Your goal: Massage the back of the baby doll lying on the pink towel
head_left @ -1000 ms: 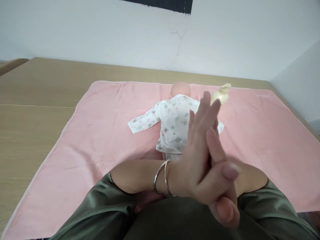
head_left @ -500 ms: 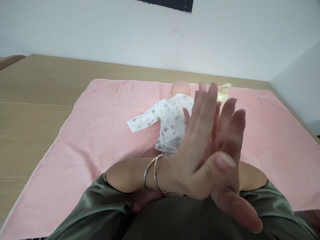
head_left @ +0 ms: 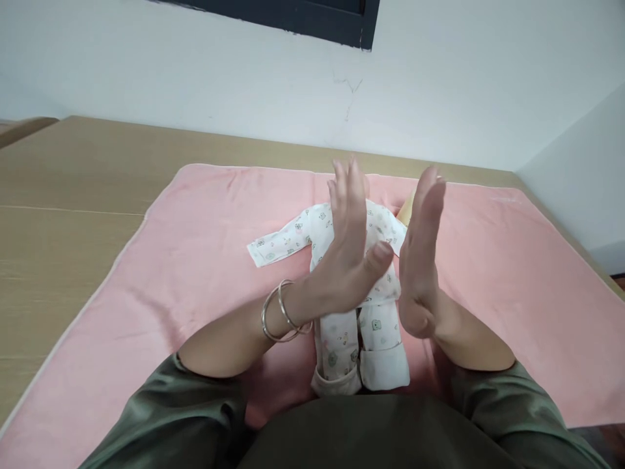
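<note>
My left hand (head_left: 349, 251), with two silver bangles (head_left: 283, 312) at the wrist, is raised with its fingers stretched upward. Facing it across a narrow gap is my right hand (head_left: 420, 260), also flat with straight fingers. Neither hand holds anything. Below and behind them lies a baby doll in a white printed top (head_left: 286, 242) and matching trousers (head_left: 383, 329) with turned-up cuffs. One sleeve stretches out to the left. My hands cover the doll's head and part of its chest. A pale yellow object (head_left: 406, 210) shows partly behind my right hand.
A pink blanket (head_left: 209, 260) with a white edge is spread under the doll on a wooden surface (head_left: 73, 241). Beyond stands a white wall (head_left: 244, 85) with a dark frame (head_left: 317, 23) at the top. A side wall rises at the right.
My hands were pressed together, palm against palm, and have come apart, the left one moving left. The doll's trousers have come into view. The camera has tilted slightly up.
</note>
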Action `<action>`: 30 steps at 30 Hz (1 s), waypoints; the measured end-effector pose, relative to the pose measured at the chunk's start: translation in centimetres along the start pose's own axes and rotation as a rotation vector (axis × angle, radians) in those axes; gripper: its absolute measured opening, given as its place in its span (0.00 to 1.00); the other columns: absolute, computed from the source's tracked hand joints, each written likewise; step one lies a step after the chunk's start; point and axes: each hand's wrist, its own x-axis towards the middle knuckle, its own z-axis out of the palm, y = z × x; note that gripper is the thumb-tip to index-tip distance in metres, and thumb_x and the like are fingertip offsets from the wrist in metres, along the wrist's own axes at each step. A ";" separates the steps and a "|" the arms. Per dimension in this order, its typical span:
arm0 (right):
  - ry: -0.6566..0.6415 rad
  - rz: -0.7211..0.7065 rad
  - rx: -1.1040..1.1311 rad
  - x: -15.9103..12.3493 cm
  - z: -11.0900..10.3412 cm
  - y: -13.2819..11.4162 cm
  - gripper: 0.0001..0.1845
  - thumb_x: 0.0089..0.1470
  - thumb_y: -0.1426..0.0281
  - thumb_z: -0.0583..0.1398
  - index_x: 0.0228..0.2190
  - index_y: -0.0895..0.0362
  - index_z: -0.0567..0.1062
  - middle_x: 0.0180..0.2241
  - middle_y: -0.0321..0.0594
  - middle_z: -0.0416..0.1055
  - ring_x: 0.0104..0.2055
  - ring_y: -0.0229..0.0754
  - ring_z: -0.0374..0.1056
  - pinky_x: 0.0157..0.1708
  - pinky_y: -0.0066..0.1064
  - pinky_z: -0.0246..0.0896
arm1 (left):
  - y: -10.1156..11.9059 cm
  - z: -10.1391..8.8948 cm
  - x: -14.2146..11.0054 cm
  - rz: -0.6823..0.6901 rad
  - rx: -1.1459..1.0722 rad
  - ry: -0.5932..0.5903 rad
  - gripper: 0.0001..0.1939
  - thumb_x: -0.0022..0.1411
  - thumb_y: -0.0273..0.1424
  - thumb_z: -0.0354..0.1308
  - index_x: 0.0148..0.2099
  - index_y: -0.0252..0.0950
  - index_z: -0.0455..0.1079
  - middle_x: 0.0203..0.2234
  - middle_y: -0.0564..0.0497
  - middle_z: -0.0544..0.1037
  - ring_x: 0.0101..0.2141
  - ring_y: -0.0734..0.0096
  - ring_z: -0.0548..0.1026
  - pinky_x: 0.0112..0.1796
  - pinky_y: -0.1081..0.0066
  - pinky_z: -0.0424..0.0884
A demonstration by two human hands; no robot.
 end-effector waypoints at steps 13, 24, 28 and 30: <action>-0.381 0.282 -0.116 0.7 8.7 8.0 0.25 0.69 0.69 0.42 0.62 0.58 0.64 0.68 0.45 0.46 0.71 0.51 0.35 0.67 0.59 0.37 | -11.3 3.7 0.5 -0.301 0.565 0.045 0.25 0.67 0.32 0.45 0.65 0.34 0.61 0.69 0.39 0.54 0.69 0.38 0.44 0.60 0.25 0.34; -0.381 0.366 -0.362 0.2 9.1 8.4 0.28 0.69 0.67 0.47 0.64 0.69 0.59 0.66 0.59 0.50 0.68 0.61 0.44 0.66 0.55 0.42 | -11.9 4.2 0.0 -0.288 0.523 0.070 0.23 0.68 0.29 0.39 0.59 0.30 0.66 0.62 0.38 0.67 0.66 0.50 0.59 0.65 0.37 0.44; -0.483 0.208 -0.336 -0.1 9.2 7.1 0.28 0.64 0.76 0.46 0.64 0.70 0.59 0.67 0.52 0.47 0.70 0.55 0.39 0.68 0.53 0.38 | -12.6 4.3 -0.1 -0.224 0.528 0.075 0.25 0.68 0.29 0.38 0.59 0.28 0.67 0.59 0.38 0.70 0.63 0.53 0.63 0.65 0.46 0.52; -0.502 0.201 -0.271 0.3 9.1 7.7 0.28 0.64 0.76 0.45 0.63 0.66 0.61 0.67 0.46 0.49 0.70 0.53 0.40 0.68 0.54 0.40 | -12.8 4.4 -0.2 -0.196 0.532 0.079 0.25 0.68 0.29 0.38 0.59 0.28 0.67 0.59 0.37 0.70 0.62 0.53 0.64 0.65 0.48 0.54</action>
